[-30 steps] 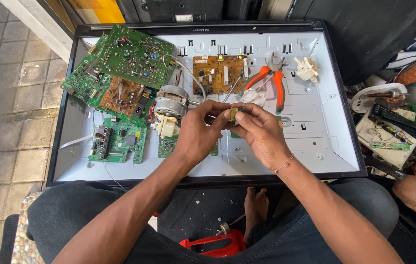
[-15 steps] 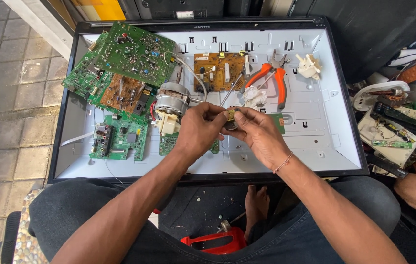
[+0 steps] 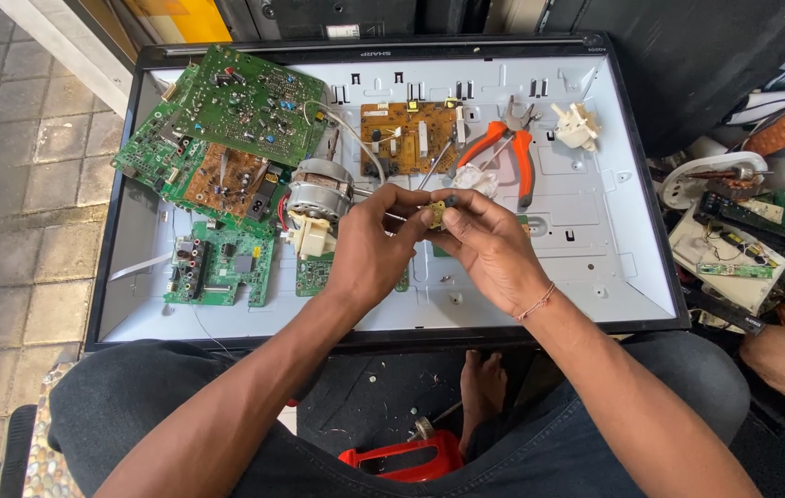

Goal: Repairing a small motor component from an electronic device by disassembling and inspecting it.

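circuit boards (image 3: 226,120), motor (image 3: 317,192) and pliers (image 3: 503,148) lie in the tv back panel (image 3: 595,249); left hand (image 3: 369,244) and right hand (image 3: 489,244) both pinch a small component (image 3: 436,214) between fingertips.

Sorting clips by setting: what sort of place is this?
Likely an informal electronics repair spot on paved ground: green circuit boards and orange-handled pliers lie on an opened television back panel.

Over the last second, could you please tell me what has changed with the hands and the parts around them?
Very little changed. Both hands, left and right, stayed together over the panel, pinching the same small yellowish part between their fingertips; only the fingers shifted slightly. The circuit boards, motor and orange pliers lie where they were.
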